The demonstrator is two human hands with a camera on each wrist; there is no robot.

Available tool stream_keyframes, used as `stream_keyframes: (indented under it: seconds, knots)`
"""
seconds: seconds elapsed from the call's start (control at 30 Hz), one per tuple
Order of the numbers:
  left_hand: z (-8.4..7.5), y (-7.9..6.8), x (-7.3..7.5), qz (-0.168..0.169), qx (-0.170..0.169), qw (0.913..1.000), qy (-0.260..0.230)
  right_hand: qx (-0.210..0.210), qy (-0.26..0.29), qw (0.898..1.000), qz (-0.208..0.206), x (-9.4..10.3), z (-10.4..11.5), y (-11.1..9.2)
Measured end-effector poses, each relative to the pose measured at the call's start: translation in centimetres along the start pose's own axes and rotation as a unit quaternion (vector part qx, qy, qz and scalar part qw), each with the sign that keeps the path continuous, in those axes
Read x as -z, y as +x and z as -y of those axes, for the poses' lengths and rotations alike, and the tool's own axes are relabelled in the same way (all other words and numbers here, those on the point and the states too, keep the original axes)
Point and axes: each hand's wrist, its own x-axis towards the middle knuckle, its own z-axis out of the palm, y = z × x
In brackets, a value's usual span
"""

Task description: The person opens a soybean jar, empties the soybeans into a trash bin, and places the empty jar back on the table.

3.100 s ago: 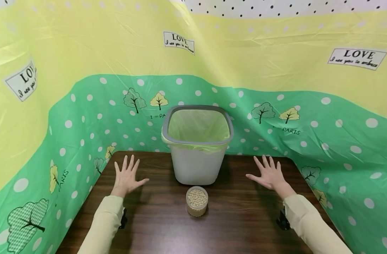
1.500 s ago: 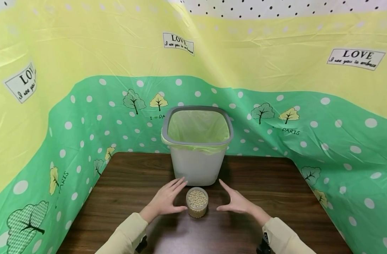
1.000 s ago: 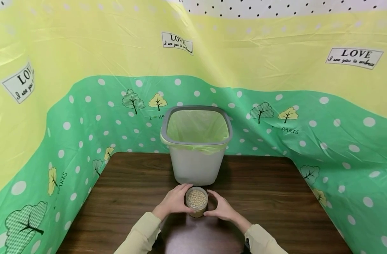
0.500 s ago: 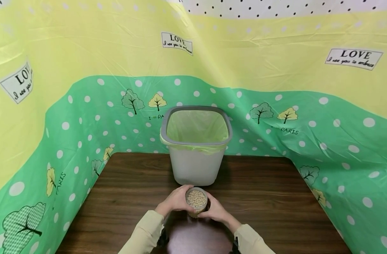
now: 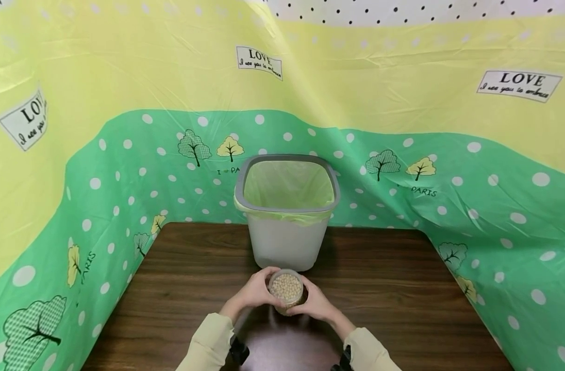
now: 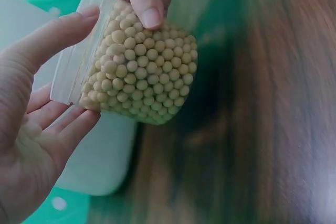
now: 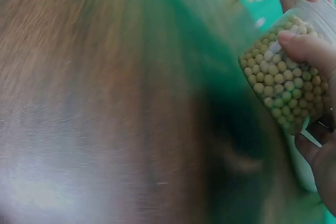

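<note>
A person's left hand (image 5: 253, 291) and right hand (image 5: 317, 302), fingers curved partway, gripped a clear jar (image 6: 139, 64) of pale, bean-like balls (image 5: 286, 287) from 2 sides over a dark wooden table (image 5: 380, 278), just in front of a gray-rimmed bin (image 5: 286, 242) with a green liner (image 5: 289, 185).

Dk brn wood-grain table (image 5: 180, 278) w/ lined bin (image 5: 287, 242) on it.

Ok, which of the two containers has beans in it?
The clear jar between the left hand and right hand: pale round beans show through its wall. The larger grey-rimmed trash bin behind shows only green liner.
</note>
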Motion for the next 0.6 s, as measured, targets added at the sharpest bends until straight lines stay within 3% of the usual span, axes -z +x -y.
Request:
stream_keyframes:
  seconds: [0.17, 0.37, 0.47, 0.6]
  knots:
    - [-2.9, -0.8, 1.4, -0.004, -0.026, 0.9937, -0.109, 0.058, 0.000, 0.998, -0.001, 1.9, 3.3, 0.0]
    - [-7.5, -1.6, 3.2, -0.001, -0.044, 0.9834, -0.176, 0.106, -0.033, 0.994, -0.004, 4.0, 6.7, 0.0]
    - [-8.4, -1.6, 3.7, -0.001, -0.053, 0.9794, -0.195, 0.124, -0.056, 0.991, -0.010, 4.8, 7.9, 0.2]
    - [-8.0, -1.2, 4.0, -0.003, -0.073, 0.9742, -0.214, 0.126, -0.063, 0.990, -0.017, 5.4, 9.0, 0.3]
